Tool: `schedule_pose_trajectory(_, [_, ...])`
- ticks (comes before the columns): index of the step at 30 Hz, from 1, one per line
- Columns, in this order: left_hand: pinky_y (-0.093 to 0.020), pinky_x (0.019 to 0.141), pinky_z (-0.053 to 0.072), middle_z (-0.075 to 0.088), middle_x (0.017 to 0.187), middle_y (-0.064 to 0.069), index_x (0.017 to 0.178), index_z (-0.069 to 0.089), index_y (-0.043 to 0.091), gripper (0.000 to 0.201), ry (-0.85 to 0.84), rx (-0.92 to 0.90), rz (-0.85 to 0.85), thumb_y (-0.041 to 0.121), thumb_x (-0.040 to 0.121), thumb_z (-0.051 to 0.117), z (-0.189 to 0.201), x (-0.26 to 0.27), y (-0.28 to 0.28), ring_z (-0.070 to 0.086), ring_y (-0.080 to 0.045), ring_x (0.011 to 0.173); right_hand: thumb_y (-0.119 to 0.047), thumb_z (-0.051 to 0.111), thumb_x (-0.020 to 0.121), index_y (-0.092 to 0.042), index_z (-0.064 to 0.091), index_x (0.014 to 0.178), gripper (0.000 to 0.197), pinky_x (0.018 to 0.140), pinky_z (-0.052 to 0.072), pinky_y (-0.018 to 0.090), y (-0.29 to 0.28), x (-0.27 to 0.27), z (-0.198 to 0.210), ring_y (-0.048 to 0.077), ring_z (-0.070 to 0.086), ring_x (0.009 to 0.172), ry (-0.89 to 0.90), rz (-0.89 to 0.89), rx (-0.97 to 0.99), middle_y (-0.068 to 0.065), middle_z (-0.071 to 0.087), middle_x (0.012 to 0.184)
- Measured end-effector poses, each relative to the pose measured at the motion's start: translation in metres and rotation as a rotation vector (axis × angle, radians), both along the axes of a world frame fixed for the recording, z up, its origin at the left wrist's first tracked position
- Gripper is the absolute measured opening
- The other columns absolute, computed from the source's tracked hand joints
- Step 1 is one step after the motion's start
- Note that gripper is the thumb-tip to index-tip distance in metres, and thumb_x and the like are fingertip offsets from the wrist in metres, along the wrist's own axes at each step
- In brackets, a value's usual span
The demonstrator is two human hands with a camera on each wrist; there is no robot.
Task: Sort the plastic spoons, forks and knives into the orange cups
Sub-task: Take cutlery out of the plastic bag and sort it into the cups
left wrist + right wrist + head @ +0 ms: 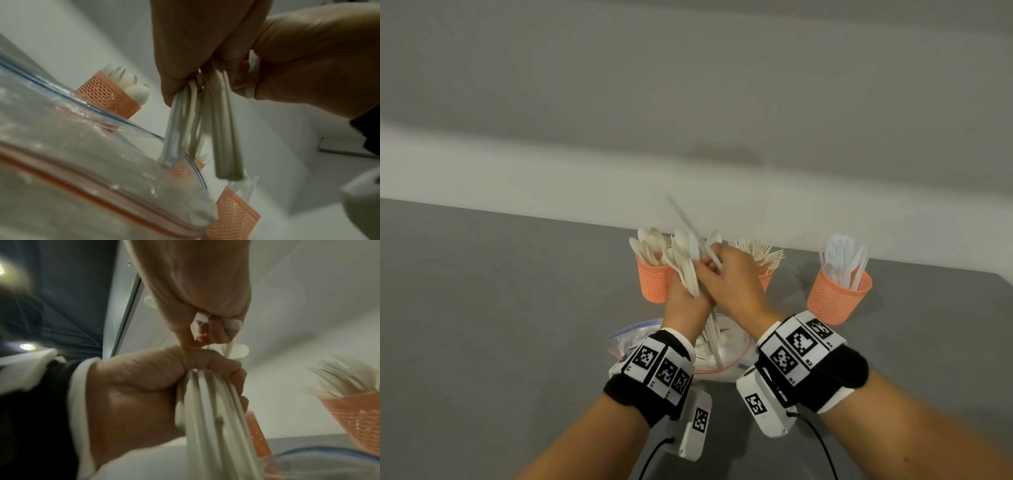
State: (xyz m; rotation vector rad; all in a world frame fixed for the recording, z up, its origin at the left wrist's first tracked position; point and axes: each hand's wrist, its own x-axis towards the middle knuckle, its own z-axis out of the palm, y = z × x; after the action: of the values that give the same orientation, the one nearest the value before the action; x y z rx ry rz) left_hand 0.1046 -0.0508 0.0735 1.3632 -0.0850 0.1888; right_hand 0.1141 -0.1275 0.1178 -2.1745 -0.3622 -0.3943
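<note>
Fork cup (766, 278) half hidden behind right hand (732, 277) (blurred).

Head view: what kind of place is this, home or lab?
Probably a staged recording setup, not a lived-in kitchen: a bare grey table against a plain wall, holding only three orange cups of cutlery and a zip bag. Both wrists wear marker-tagged camera bands.

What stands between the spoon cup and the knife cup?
The fork cup, largely hidden behind the right hand, stands between spoon cup and knife cup; head view.
</note>
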Motion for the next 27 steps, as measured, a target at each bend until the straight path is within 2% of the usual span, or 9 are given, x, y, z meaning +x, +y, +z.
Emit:
schedule_pose_trajectory(3, [-0.03, 0.077, 0.056, 0.068, 0.102, -0.009, 0.121, 0.052, 0.012, 0.056, 0.076, -0.042, -0.024, -0.008, 0.07, 0.068, -0.009, 0.004, 0.003, 0.067, -0.02, 0.094, -0.02, 0.052, 0.093, -0.013, 0.049, 0.078, 0.017, 0.053, 0.038, 0.011, -0.004, 0.007, 0.014, 0.007, 0.046, 0.056, 0.02, -0.002, 0.152, -0.007, 0.047, 0.061])
schedule_pose_trajectory(5, [-0.031, 0.076, 0.054, 0.067, 0.105, -0.013, 0.122, 0.05, 0.01, 0.062, 0.112, -0.063, -0.065, -0.004, 0.066, 0.072, -0.013, 0.007, 0.003, 0.066, -0.023, 0.094, -0.023, 0.045, 0.097, -0.019, 0.043, 0.075, 0.023, 0.058, 0.04, 0.016, -0.009, 0.011, 0.021, 0.01, 0.046, 0.058, 0.042, 0.03, 0.263, -0.004, 0.046, 0.063])
schedule_pose_trajectory(7, [-0.028, 0.066, 0.053, 0.067, 0.085, -0.011, 0.11, 0.055, 0.008, 0.045, 0.155, -0.104, -0.085, -0.007, 0.07, 0.069, -0.012, 0.008, 0.004, 0.065, -0.021, 0.076, -0.024, 0.038, 0.099, -0.02, 0.041, 0.074, 0.025, 0.058, 0.046, 0.024, -0.014, 0.011, 0.027, 0.009, 0.05, 0.058, 0.061, 0.056, 0.422, -0.001, 0.049, 0.067])
schedule_pose_trajectory(10, [-0.024, 0.047, 0.048, 0.054, 0.051, 0.0, 0.092, 0.054, 0.007, 0.022, 0.262, -0.22, -0.127, -0.008, 0.078, 0.062, -0.01, 0.008, 0.008, 0.054, -0.013, 0.046, -0.022, 0.033, 0.101, -0.015, 0.043, 0.079, 0.025, 0.058, 0.047, 0.014, -0.026, 0.008, 0.036, 0.0, 0.055, 0.058, 0.011, 0.045, 0.628, 0.002, 0.058, 0.075])
schedule_pose_trajectory(13, [-0.022, 0.043, 0.046, 0.048, 0.044, 0.001, 0.09, 0.052, 0.007, 0.013, 0.363, -0.379, -0.208, 0.002, 0.081, 0.061, -0.01, 0.012, 0.014, 0.049, -0.011, 0.039, -0.02, 0.033, 0.101, -0.014, 0.04, 0.083, 0.02, 0.053, 0.052, 0.025, -0.037, 0.007, 0.032, 0.015, 0.058, 0.054, 0.079, 0.102, 0.778, 0.006, 0.057, 0.07])
schedule_pose_trajectory(16, [-0.022, 0.049, 0.049, 0.046, 0.044, 0.003, 0.069, 0.049, 0.012, 0.018, 0.367, -0.487, -0.253, 0.009, 0.086, 0.054, -0.006, 0.016, 0.019, 0.048, -0.01, 0.04, -0.024, 0.041, 0.099, -0.018, 0.043, 0.089, 0.012, 0.036, 0.036, 0.022, -0.045, 0.005, 0.007, 0.009, 0.04, 0.038, 0.302, 0.108, 0.598, -0.001, 0.045, 0.058])
schedule_pose_trajectory(20, [-0.031, 0.067, 0.047, 0.054, 0.056, 0.002, 0.061, 0.059, 0.014, 0.021, 0.345, -0.519, -0.349, 0.018, 0.081, 0.056, 0.0, 0.016, 0.023, 0.056, -0.014, 0.055, -0.042, 0.059, 0.086, -0.028, 0.056, 0.107, 0.026, 0.037, 0.028, 0.016, -0.046, -0.009, -0.025, 0.003, 0.034, 0.043, 0.655, 0.212, 0.327, -0.01, 0.045, 0.057])
schedule_pose_trajectory(24, [-0.04, 0.065, 0.053, 0.065, 0.067, -0.004, 0.075, 0.066, 0.015, 0.018, 0.418, -0.491, -0.361, 0.022, 0.085, 0.052, -0.001, 0.011, 0.023, 0.063, -0.023, 0.064, -0.045, 0.072, 0.069, -0.016, 0.055, 0.118, 0.059, 0.034, 0.025, 0.015, -0.041, -0.015, -0.039, 0.003, 0.036, 0.042, 0.823, 0.385, 0.434, -0.003, 0.046, 0.06])
schedule_pose_trajectory(27, [-0.044, 0.072, 0.053, 0.066, 0.074, -0.012, 0.085, 0.065, 0.014, 0.016, 0.407, -0.421, -0.353, 0.028, 0.077, 0.062, 0.0, 0.008, 0.023, 0.064, -0.031, 0.076, -0.024, 0.072, 0.079, -0.019, 0.061, 0.107, 0.031, 0.04, 0.036, 0.016, -0.033, -0.021, -0.035, 0.005, 0.052, 0.049, 0.812, 0.397, 0.405, -0.002, 0.058, 0.065])
